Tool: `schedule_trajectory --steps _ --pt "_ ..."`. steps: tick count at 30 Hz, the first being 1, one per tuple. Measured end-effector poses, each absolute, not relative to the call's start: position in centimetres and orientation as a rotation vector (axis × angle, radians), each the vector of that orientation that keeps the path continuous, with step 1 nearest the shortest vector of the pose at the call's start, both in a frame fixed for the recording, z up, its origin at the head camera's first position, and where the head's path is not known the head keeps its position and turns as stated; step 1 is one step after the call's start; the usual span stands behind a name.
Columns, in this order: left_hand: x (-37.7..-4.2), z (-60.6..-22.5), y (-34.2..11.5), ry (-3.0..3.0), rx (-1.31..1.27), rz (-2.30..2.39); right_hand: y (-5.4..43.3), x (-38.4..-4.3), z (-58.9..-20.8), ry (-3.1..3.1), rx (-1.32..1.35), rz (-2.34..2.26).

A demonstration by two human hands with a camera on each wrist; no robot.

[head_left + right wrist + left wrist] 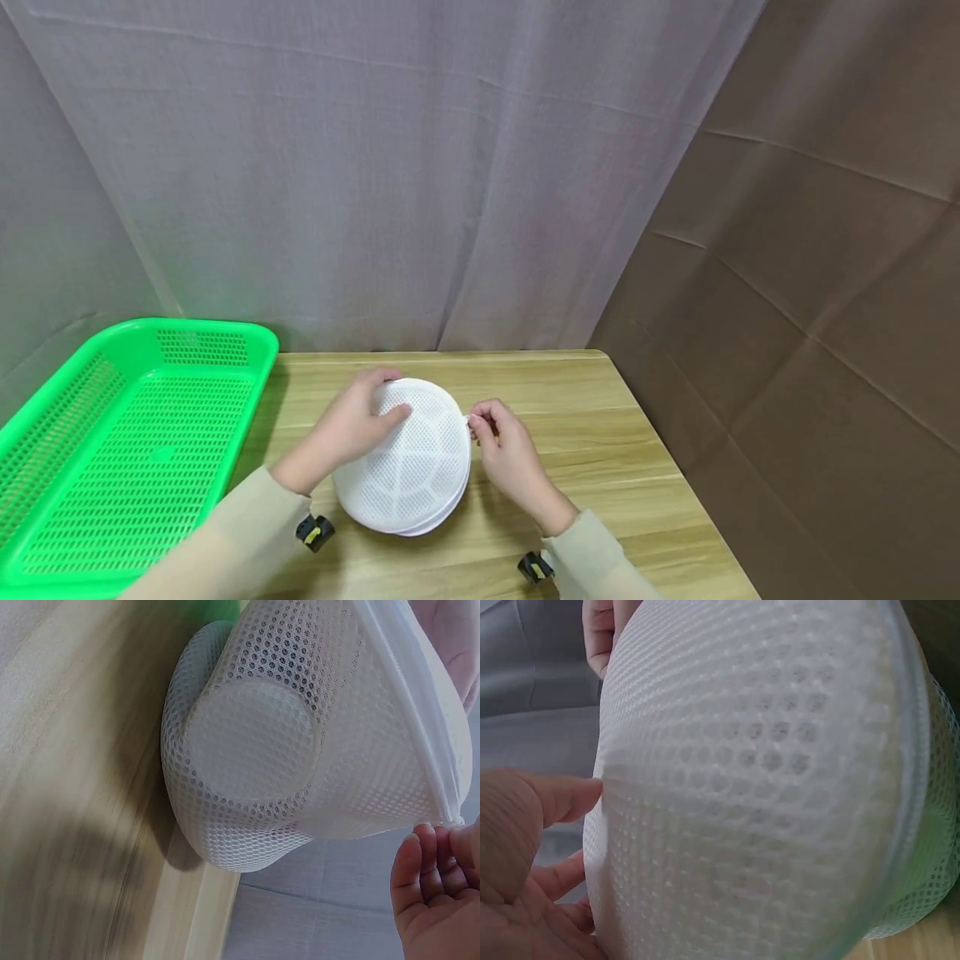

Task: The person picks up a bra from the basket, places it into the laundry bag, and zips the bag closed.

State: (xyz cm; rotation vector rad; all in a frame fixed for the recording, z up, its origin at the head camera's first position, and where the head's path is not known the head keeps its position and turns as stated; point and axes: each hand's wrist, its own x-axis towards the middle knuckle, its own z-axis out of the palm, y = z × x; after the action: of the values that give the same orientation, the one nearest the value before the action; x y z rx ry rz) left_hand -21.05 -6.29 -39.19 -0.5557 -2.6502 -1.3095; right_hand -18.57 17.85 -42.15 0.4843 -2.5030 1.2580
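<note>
A round white mesh laundry bag (423, 479) is held above the wooden table, its flat mesh face turned up. My left hand (358, 427) grips its upper left edge, thumb lying over the top face and the other fingers around the side. At the bag's right edge my right hand (512, 457) pinches a small tab. The right wrist view shows a white zipper (409, 697) running along the rim, with the fingertips right at its end. A round mesh patch (251, 742) shows on the bag's far end in that view.
On the left stands a large green plastic basket (258, 367) with slotted walls and floor. A grey curtain (360, 183) hangs behind the wooden table (555, 379), and a brown cloth (825, 292) hangs along the right side.
</note>
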Motion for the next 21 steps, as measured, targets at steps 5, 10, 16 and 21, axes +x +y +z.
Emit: schedule_trajectory --steps 5,10,16,21 --pt "-20.78 -39.05 -5.83 -2.673 -0.649 -1.155 17.64 -18.6 -42.28 -2.513 0.491 1.251" --pt "-20.44 -38.81 -5.45 -2.647 -0.774 -1.103 17.44 -18.43 -42.09 -2.529 0.529 1.236" --pt "-20.31 -38.85 -5.18 -2.641 -0.808 -1.103 17.24 -18.29 -41.94 -2.533 0.574 1.236" --pt "-20.51 -39.13 -5.2 -2.644 -0.72 -1.116 17.18 -18.17 -41.89 -2.556 0.57 1.205"
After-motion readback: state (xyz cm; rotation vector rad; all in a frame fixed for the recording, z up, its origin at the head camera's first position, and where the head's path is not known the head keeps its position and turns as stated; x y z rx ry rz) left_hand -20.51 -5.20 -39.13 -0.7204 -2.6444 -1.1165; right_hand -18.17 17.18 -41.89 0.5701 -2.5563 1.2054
